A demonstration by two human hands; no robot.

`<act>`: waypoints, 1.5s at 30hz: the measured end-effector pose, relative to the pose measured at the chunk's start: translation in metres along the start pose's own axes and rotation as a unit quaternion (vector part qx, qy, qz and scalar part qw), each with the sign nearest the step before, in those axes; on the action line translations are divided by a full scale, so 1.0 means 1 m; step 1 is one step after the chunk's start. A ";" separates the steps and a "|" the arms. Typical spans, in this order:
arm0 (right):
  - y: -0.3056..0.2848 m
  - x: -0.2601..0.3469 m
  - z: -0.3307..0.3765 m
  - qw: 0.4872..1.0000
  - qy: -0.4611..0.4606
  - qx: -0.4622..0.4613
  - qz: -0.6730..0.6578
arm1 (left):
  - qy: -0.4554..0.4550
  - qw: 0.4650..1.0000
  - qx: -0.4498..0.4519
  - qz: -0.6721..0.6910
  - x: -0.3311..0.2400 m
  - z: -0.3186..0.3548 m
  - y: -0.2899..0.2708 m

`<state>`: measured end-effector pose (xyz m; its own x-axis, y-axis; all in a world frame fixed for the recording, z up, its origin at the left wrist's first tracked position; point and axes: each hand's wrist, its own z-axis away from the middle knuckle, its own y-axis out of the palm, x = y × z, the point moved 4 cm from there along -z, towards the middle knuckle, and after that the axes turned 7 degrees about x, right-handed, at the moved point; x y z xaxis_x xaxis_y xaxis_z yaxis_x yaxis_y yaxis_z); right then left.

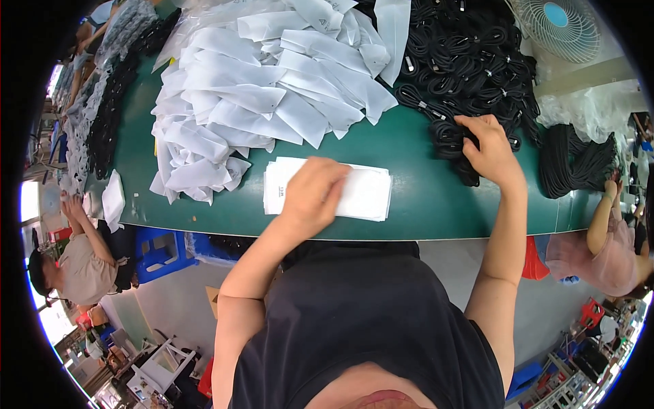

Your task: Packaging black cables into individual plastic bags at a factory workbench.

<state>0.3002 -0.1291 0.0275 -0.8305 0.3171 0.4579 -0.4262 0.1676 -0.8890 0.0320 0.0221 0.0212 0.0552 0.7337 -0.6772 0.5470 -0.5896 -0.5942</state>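
A flat stack of white bags [368, 194] lies near the table's front edge. My left hand [313, 194] rests over the stack's left half with its fingers curled together. It is slightly blurred, and what its fingertips pinch, if anything, is hidden. To the right, my right hand [492, 150] reaches to the near edge of a heap of black cables [470, 61]. Its thumb and bent fingers close around a coiled black cable [447, 136], which still touches the heap.
A large pile of white bags [266, 82] covers the back left of the green table [422, 204]. Right of the cables lie a black cord bundle [575, 163], clear plastic and a fan [558, 31]. Co-workers sit at both sides. A blue stool [160, 252] stands at left.
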 end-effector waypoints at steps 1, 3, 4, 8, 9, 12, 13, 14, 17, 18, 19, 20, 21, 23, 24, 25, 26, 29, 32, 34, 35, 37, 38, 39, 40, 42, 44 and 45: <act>0.000 0.001 -0.004 0.999 0.000 0.042 0.003 | -0.002 1.000 -0.001 -0.003 0.000 0.002 0.007; -0.004 0.006 -0.007 0.997 -0.014 0.066 0.023 | 0.006 0.993 0.098 -0.061 0.000 0.003 0.023; -0.003 0.007 -0.008 0.995 -0.027 0.090 0.045 | 0.005 0.993 0.097 -0.062 0.002 0.005 0.026; -0.002 0.013 -0.001 0.994 -0.093 -0.002 0.051 | -0.009 0.994 0.082 -0.072 0.008 0.008 0.029; -0.006 0.023 0.003 0.994 -0.092 -0.044 -0.032 | -0.034 0.997 0.057 -0.031 0.011 0.009 0.026; -0.012 0.055 0.019 0.977 -0.106 -0.065 -0.172 | -0.081 0.995 0.035 0.050 0.014 0.010 0.016; -0.010 0.068 0.021 0.968 -0.161 -0.063 -0.181 | -0.082 0.995 0.035 0.049 0.013 0.011 0.014; -0.002 0.077 0.024 0.967 -0.152 -0.012 -0.202 | -0.112 0.989 0.038 0.090 0.015 0.012 0.012; 0.019 0.094 0.028 0.963 -0.175 0.018 -0.203 | -0.150 0.974 0.045 0.163 0.020 0.013 0.014; 0.022 0.097 0.029 0.966 -0.177 0.029 -0.186 | -0.161 0.967 0.045 0.192 0.021 0.014 0.015; 0.022 0.098 0.029 0.966 -0.177 0.031 -0.186 | -0.162 0.967 0.043 0.192 0.021 0.015 0.015; 0.021 0.101 0.029 0.970 -0.185 0.023 -0.159 | -0.163 0.960 0.032 0.224 0.021 0.015 0.015; 0.020 0.103 0.028 0.972 -0.193 0.014 -0.131 | -0.164 0.952 0.022 0.256 0.022 0.015 0.014; 0.020 0.107 0.029 0.973 -0.198 0.018 -0.118 | -0.165 0.947 0.014 0.276 0.022 0.017 0.014; 0.020 0.109 0.029 0.973 -0.202 0.022 -0.106 | -0.166 0.941 0.008 0.296 0.022 0.017 0.014; 0.020 0.111 0.028 0.973 -0.203 0.021 -0.105 | -0.165 0.941 0.007 0.296 0.021 0.016 0.014; 0.019 0.114 0.029 0.970 -0.222 0.016 -0.094 | -0.160 0.941 0.004 0.299 0.019 0.015 0.014; 0.012 0.129 0.031 0.966 -0.255 0.004 -0.041 | -0.153 0.940 -0.012 0.304 0.016 0.014 0.015; -0.003 0.145 0.038 0.954 -0.292 -0.043 0.054 | -0.164 0.939 -0.041 0.301 0.015 0.015 0.013; -0.005 0.149 0.039 0.940 -0.314 -0.084 0.107 | -0.177 0.937 -0.058 0.297 0.016 0.015 0.010; -0.004 0.149 0.039 0.938 -0.325 -0.079 0.090 | -0.179 0.936 -0.057 0.297 0.016 0.015 0.010; -0.001 0.146 0.039 0.936 -0.336 -0.073 0.074 | -0.181 0.935 -0.055 0.298 0.015 0.015 0.010; 0.002 0.143 0.037 0.935 -0.347 -0.054 0.053 | -0.178 0.935 -0.054 0.304 0.013 0.015 0.011; 0.004 0.142 0.036 0.933 -0.356 -0.035 0.032 | -0.174 0.934 -0.052 0.309 0.013 0.015 0.011; 0.003 0.142 0.036 0.933 -0.356 -0.035 0.032 | -0.174 0.934 -0.052 0.309 0.012 0.015 0.011; 0.002 0.148 0.035 0.922 -0.374 -0.051 0.083 | -0.176 0.936 -0.045 0.302 0.012 0.014 0.010; 0.004 0.152 0.034 0.922 -0.377 -0.038 0.076 | -0.173 0.942 -0.035 0.286 0.011 0.013 0.009; 0.005 0.154 0.034 0.922 -0.380 -0.025 0.068 | -0.169 0.948 -0.025 0.269 0.011 0.013 0.008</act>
<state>0.1582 -0.1115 0.0932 -0.8950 -0.4038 0.1894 -0.2974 0.2237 -0.9282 0.0266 0.0207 0.0035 0.0706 0.1761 -0.9818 0.5553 -0.8246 -0.1080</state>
